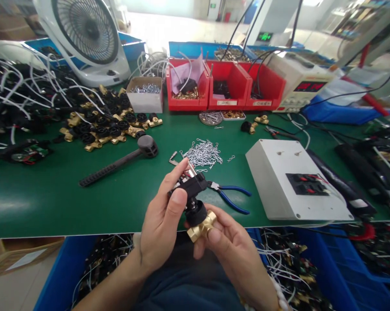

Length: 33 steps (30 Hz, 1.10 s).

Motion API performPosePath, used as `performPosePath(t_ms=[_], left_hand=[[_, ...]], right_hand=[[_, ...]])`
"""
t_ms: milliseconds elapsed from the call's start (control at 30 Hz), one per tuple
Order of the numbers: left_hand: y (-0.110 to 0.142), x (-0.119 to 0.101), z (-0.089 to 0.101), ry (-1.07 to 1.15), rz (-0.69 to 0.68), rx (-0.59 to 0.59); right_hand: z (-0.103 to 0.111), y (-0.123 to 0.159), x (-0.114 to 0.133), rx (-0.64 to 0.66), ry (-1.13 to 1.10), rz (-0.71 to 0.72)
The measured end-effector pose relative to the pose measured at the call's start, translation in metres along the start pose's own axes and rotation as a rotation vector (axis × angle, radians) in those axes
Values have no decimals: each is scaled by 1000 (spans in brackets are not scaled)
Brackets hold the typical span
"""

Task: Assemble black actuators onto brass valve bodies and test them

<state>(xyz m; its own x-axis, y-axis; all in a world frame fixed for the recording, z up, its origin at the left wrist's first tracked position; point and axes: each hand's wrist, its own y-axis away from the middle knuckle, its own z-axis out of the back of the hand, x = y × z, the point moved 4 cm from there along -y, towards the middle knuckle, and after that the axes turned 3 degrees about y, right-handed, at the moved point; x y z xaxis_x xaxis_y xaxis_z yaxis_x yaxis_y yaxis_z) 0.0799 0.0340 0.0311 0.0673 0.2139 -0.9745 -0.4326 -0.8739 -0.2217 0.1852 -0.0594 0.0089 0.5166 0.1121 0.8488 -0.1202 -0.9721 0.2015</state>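
My left hand (164, 216) and my right hand (229, 242) together hold one brass valve assembly over the near edge of the green table (52, 198). The left thumb and fingers pinch its black plastic coil block (191, 185) at the top. The right fingers wrap under the brass T-shaped body (203, 224), which carries a round black cap. Blue-handled pliers (234, 196) lie on the mat just behind my hands. A pile of small silver clips (203, 153) lies further back.
A black hammer (117, 162) lies to the left, beside a heap of brass-and-black valve parts (101, 125) and wired coils (23, 95). A white switch box (295, 179) sits right. Red bins (227, 86), a white fan (85, 39) and a power supply (305, 84) stand behind. Blue crates (311, 268) below hold wired parts.
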Motion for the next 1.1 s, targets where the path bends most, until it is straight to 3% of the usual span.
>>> performPosePath(t_ms=[100,233,333,500,667,800,900,967,1033,1100], left_hand=[[3,-10,-1,-82,-95,-12],[4,-17,-3,-198,-154,-7],[4,-15,-4,-244,-151,49],[6,-7,-3,-412,-174,171],[11,-11,-5,-602,-283,118],[14,-10,-3,-552,-270,35],[14,2,3,-467,-181,32],[13,14,9,-426,-134,15],[10,28,15,-392,-100,-26],[7,42,22,-344,-47,-73]], right_hand=[[-5,2,2,7,-41,-49],[-10,4,4,-110,36,60],[-9,1,2,-136,78,95],[2,-6,8,-183,9,38],[7,-4,9,-242,82,59],[18,-6,16,-264,386,239],[40,-15,35,-448,680,426],[54,-27,48,-529,870,478],[60,-44,58,-494,1139,483],[58,-65,63,-365,1477,414]])
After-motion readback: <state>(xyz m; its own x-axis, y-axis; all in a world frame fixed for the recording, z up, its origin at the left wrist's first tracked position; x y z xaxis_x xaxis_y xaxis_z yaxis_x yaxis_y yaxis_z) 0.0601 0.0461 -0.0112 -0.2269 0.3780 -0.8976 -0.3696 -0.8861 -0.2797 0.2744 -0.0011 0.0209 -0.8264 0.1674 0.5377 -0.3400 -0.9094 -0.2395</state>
